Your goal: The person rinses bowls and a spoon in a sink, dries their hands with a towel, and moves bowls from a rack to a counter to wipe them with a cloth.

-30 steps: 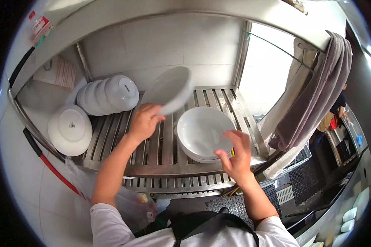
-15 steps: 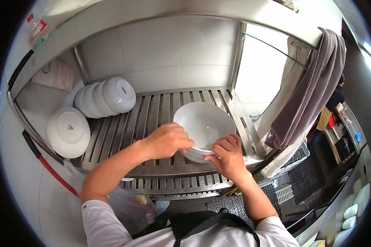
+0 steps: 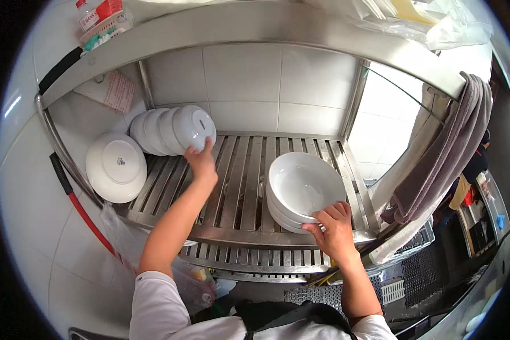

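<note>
A stack of white bowls (image 3: 306, 184) sits mouth up on the slatted metal shelf, on the right. My right hand (image 3: 334, 226) grips the stack's near right rim, thumb outside and fingers curled over the edge. Further left, several white bowls (image 3: 195, 127) stand on their sides in a row, the nearest with its base facing right. My left hand (image 3: 202, 161) is at the lower edge of that end bowl, its thumb and forefinger apart against it. The other fingers are partly hidden. A white plate (image 3: 116, 170) leans on edge left of my left hand, its underside showing.
The slatted shelf (image 3: 241, 187) has a metal front rail, with a second rack below. A grey towel (image 3: 445, 153) hangs at the right post. A red-and-black handle (image 3: 90, 218) stands along the left wall. A person (image 3: 475, 170) is in the background at right.
My left hand has let go of the bowl stack and moved left to the sideways bowls. My right hand stays on the stack's rim. The whole view has shifted.
</note>
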A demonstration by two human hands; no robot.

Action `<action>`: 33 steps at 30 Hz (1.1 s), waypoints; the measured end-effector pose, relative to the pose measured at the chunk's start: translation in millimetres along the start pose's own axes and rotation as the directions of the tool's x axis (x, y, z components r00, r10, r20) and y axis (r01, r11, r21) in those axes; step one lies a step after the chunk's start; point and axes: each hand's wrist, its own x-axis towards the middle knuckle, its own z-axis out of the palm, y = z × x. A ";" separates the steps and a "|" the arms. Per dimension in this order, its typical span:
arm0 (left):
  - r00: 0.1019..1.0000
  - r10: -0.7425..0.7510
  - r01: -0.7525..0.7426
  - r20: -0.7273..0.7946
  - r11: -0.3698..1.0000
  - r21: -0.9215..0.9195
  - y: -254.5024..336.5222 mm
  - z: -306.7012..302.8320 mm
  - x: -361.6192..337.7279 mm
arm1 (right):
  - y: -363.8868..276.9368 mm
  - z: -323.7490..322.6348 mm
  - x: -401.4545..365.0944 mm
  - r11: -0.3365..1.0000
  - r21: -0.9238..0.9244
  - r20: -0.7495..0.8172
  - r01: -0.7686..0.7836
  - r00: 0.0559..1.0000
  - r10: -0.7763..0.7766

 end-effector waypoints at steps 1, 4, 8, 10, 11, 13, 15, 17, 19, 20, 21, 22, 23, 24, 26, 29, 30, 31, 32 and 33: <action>0.987 -0.158 0.155 -0.041 0.986 -0.054 -12.1 -7.4 21.2 | -0.1 -1.1 -1.0 1.000 -0.005 0.002 -0.008 1.000 0.008; 0.950 -0.263 0.253 -0.169 0.964 -0.078 -23.8 -8.3 41.2 | -2.0 -3.7 -1.6 0.999 -0.003 0.026 -0.035 0.999 0.035; 0.984 -0.111 0.083 -0.137 0.978 -0.190 -44.8 -2.1 58.2 | -0.9 -2.5 -2.2 1.000 -0.011 0.024 -0.018 1.000 0.019; 0.963 -0.069 0.075 -0.260 0.997 0.014 -49.2 3.2 61.4 | -4.2 -5.9 -3.7 0.999 -0.006 0.037 -0.033 0.999 0.034; 0.969 -0.037 0.054 -0.245 0.996 0.064 -54.0 3.9 65.7 | -3.5 -7.2 -1.6 0.999 -0.006 0.039 -0.033 0.999 0.033; 0.980 0.007 0.018 -0.197 0.992 0.127 -60.7 1.8 70.1 | -3.4 -7.1 -1.9 1.000 0.001 0.043 -0.032 0.999 0.031; 0.993 0.008 0.003 -0.116 0.995 0.095 -62.8 3.0 72.3 | -3.4 -7.9 -3.8 0.998 -0.024 0.079 -0.052 0.995 0.054; 0.999 0.029 -0.027 -0.044 0.998 0.065 -65.1 4.3 78.0 | -3.3 -7.4 -3.1 0.999 -0.024 0.079 -0.048 0.996 0.050; 0.997 0.081 -0.082 0.011 0.993 0.084 -70.9 7.4 81.8 | -3.0 -6.0 -3.7 0.999 -0.003 0.046 -0.036 0.998 0.036; 0.995 0.091 -0.093 0.033 0.992 0.082 -75.4 6.3 87.0 | -3.3 -6.9 -3.9 0.999 -0.003 0.045 -0.035 0.998 0.035; 0.993 0.102 -0.107 0.056 0.991 0.077 -77.4 4.6 94.4 | -4.2 -7.3 -3.7 0.999 -0.004 0.043 -0.033 0.999 0.033; 0.990 0.118 -0.124 0.077 0.990 0.072 -77.4 6.7 98.1 | -4.8 -7.9 -3.7 1.000 -0.002 0.037 -0.029 0.999 0.029; 0.997 0.074 -0.074 0.018 0.997 -0.016 -61.8 13.1 86.1 | -4.6 -8.4 -3.9 1.000 0.004 0.043 -0.029 0.999 0.029; 0.988 0.122 -0.127 0.095 0.991 0.046 -49.9 15.1 78.9 | -4.1 -7.4 -4.4 1.000 -0.002 0.041 -0.029 0.999 0.029; 0.947 0.201 -0.245 0.252 0.956 0.160 -31.2 13.9 63.8 | -2.9 -5.3 -4.9 1.000 -0.010 0.037 -0.030 0.999 0.030; 0.867 0.258 -0.324 0.425 0.942 0.089 4.0 13.8 16.7 | -1.5 -7.2 -5.9 1.000 -0.024 0.066 -0.015 0.998 0.016; 0.839 0.266 -0.352 0.476 0.930 0.102 13.2 13.2 5.3 | -3.0 -7.7 -4.5 1.000 -0.006 0.047 -0.024 0.999 0.024; 0.807 0.272 -0.382 0.524 0.917 0.112 22.4 12.6 -6.1 | -7.0 -8.7 -3.0 0.999 0.017 0.035 -0.038 0.999 0.037; 0.748 0.283 -0.467 0.600 0.867 0.173 43.2 14.9 -20.5 | -9.1 -10.7 -0.5 0.998 0.035 0.024 -0.047 0.999 0.046; 0.685 0.279 -0.549 0.673 0.805 0.224 73.7 15.7 -37.5 | -9.0 -14.0 -1.4 0.998 0.019 0.068 -0.054 0.996 0.052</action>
